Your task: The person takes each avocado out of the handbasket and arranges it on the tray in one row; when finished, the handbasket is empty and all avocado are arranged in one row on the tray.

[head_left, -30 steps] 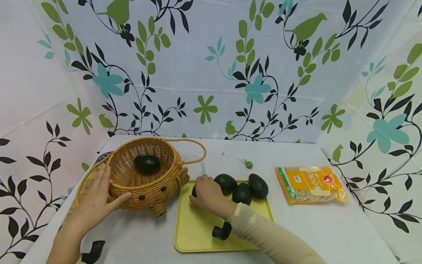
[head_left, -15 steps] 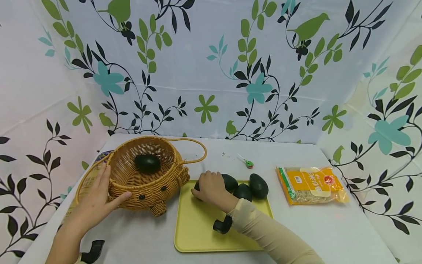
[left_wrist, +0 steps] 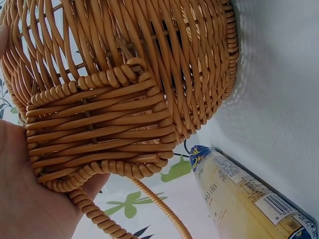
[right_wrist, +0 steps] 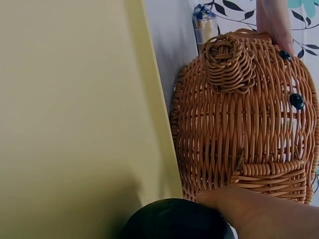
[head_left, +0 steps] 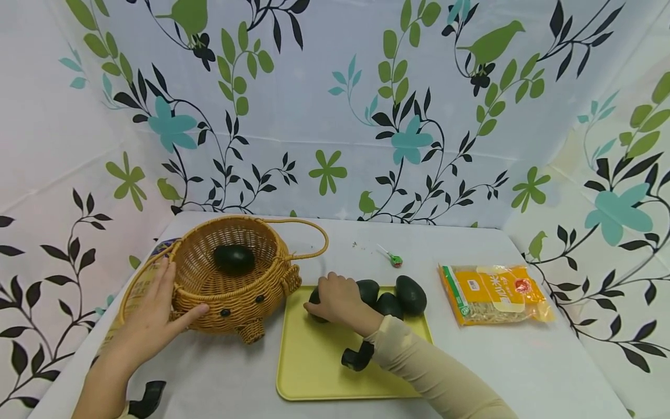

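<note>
My left hand (head_left: 149, 320) rests on the left side of a wicker basket (head_left: 272, 314) shaped like an animal face, its fingers straight along the side and its thumb across the front. In the left wrist view, the palm (left_wrist: 35, 194) lies against the basket's woven ear (left_wrist: 99, 129). A dark green avocado (head_left: 234, 259) lies inside the basket. Over a yellow tray (head_left: 309, 381), my right hand (head_left: 342, 302) grips another avocado (right_wrist: 174, 221), partly hidden under the fingers. Several more avocados, one at the right end (head_left: 410, 295), sit close beside that hand on the tray.
An orange food packet (head_left: 494, 294) lies right of the tray. A lollipop (head_left: 394, 259) is behind the tray. Left of the basket lies a long clear package with blue ends (left_wrist: 249, 194). The basket's looped handle (head_left: 319, 238) sticks out right. Patterned cloth hangs behind.
My right hand has shifted a little to the right with the avocado. Two neighbouring avocados have moved slightly right too. The left hand and basket have stayed put.
</note>
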Demonstrator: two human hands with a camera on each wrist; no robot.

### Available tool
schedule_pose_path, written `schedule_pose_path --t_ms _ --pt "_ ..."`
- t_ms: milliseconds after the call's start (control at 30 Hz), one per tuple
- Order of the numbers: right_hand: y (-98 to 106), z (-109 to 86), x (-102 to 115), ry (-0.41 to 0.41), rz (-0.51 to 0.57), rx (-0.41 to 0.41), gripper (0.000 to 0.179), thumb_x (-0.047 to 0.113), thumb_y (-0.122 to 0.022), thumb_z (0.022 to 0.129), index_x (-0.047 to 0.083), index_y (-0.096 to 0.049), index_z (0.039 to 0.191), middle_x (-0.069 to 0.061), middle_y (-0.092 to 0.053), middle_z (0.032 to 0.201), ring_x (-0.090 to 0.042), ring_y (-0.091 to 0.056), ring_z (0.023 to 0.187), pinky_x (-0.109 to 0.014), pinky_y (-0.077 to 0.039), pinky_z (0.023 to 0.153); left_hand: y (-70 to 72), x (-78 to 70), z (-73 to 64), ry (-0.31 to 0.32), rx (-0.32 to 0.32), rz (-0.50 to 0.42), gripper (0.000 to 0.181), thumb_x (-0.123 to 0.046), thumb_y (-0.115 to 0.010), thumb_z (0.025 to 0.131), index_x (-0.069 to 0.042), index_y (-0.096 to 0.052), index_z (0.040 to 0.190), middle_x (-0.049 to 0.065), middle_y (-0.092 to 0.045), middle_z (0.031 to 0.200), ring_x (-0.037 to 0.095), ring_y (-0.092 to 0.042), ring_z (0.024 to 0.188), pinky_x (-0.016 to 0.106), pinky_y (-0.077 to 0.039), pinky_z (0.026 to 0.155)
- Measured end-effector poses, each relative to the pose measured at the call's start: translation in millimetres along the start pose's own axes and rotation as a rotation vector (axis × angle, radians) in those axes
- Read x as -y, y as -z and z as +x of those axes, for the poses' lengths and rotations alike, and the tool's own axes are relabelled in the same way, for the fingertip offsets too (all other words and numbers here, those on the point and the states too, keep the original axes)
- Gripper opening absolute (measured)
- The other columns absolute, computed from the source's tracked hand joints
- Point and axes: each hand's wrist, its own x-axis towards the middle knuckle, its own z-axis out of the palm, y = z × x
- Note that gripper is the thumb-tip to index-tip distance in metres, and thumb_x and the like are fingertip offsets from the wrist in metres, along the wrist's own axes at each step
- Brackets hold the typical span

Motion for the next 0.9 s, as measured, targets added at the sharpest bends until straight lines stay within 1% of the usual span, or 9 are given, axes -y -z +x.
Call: schedule_pose_path --t_ms 133,200,267,400,500,567,700,800,900 --pt "-1.3 -0.1 -2.0 0.002 -0.003 -0.012 0.055 0.063 -0.057 0.082 0.009 -0.063 0.09 -0.005 -0.055 0.077 -0.019 -0.051 0.063 -0.032 -0.043 0.052 0.3 -0.2 0.0 -0.005 -0.004 -0.006 0.106 -0.056 -0.056 0.087 -0.009 0.016 0.15 0.016 0.024 0.155 0.05 0.007 0.142 0.078 -0.02 0.096" --pt "-1.6 -0.1 -2.8 -0.002 0.017 -0.019 0.055 0.062 -0.058 0.082 0.008 -0.063 0.089 -0.005 -0.054 0.077 -0.019 -0.051 0.062 -0.032 -0.043 0.051 0.5 -0.2 0.0 -0.007 -0.006 -0.01 0.106 -0.056 -0.056 0.087 -0.008 0.016 0.15 0.016 0.023 0.155 0.05 0.007 0.142 0.078 -0.02 0.096" --pt "-1.8 -0.1 -3.3 -0.005 0.058 -0.013 0.054 0.061 -0.059 0.082 0.007 -0.063 0.091 -0.006 -0.056 0.079 -0.019 -0.052 0.063 -0.031 -0.042 0.049 0.5 -0.2 -0.1 -0.007 -0.008 -0.009 0.106 -0.056 -0.056 0.087 -0.008 0.016 0.15 0.017 0.023 0.155 0.05 0.006 0.142 0.078 -0.02 0.096" --pt "0.0 -1.3 -3.1 0.005 0.141 0.026 0.056 0.059 -0.06 0.082 0.006 -0.063 0.102 -0.009 -0.06 0.091 -0.018 -0.056 0.069 -0.029 -0.042 0.049 0.6 -0.5 -0.2 -0.01 -0.011 -0.015 0.106 -0.055 -0.057 0.087 -0.008 0.015 0.15 0.017 0.023 0.155 0.05 0.006 0.142 0.077 -0.019 0.097" --pt "2.0 -2.0 -2.9 0.022 0.16 0.025 0.056 0.058 -0.06 0.082 0.006 -0.063 0.104 -0.009 -0.061 0.094 -0.019 -0.057 0.071 -0.029 -0.043 0.05 1.0 -0.7 -0.3 -0.014 -0.015 -0.019 0.106 -0.055 -0.057 0.087 -0.008 0.015 0.15 0.016 0.023 0.155 0.05 0.006 0.142 0.077 -0.019 0.096" --pt "3.0 -1.6 -3.3 0.024 0.153 0.0 0.055 0.058 -0.06 0.082 0.006 -0.064 0.102 -0.009 -0.06 0.091 -0.019 -0.056 0.07 -0.03 -0.044 0.05 0.9 -0.7 -0.2 -0.015 -0.018 -0.019 0.106 -0.054 -0.057 0.087 -0.008 0.015 0.15 0.016 0.023 0.156 0.05 0.005 0.142 0.078 -0.02 0.096" --pt "3.3 1.5 -6.1 0.015 0.093 -0.052 0.052 0.058 -0.061 0.081 0.009 -0.064 0.097 -0.006 -0.057 0.083 -0.019 -0.054 0.066 -0.034 -0.047 0.055 0.7 -0.2 0.1 -0.018 -0.022 -0.021 0.106 -0.054 -0.058 0.087 -0.008 0.015 0.15 0.017 0.022 0.156 0.05 0.005 0.142 0.078 -0.02 0.096" --pt "2.5 3.3 -8.7 0.009 0.056 -0.057 0.052 0.058 -0.06 0.082 0.011 -0.064 0.101 -0.006 -0.057 0.084 -0.02 -0.054 0.068 -0.037 -0.048 0.059 0.4 0.3 0.2 -0.02 -0.021 -0.024 0.106 -0.054 -0.058 0.087 -0.008 0.015 0.15 0.017 0.022 0.156 0.05 0.005 0.142 0.077 -0.019 0.097" --pt "2.1 3.4 -10.9 0.008 0.055 -0.046 0.052 0.057 -0.06 0.082 0.011 -0.063 0.106 -0.006 -0.056 0.086 -0.02 -0.055 0.069 -0.038 -0.049 0.061 0.2 0.4 0.2 -0.019 -0.018 -0.028 0.106 -0.054 -0.058 0.087 -0.009 0.015 0.15 0.016 0.022 0.156 0.05 0.005 0.142 0.077 -0.019 0.097"
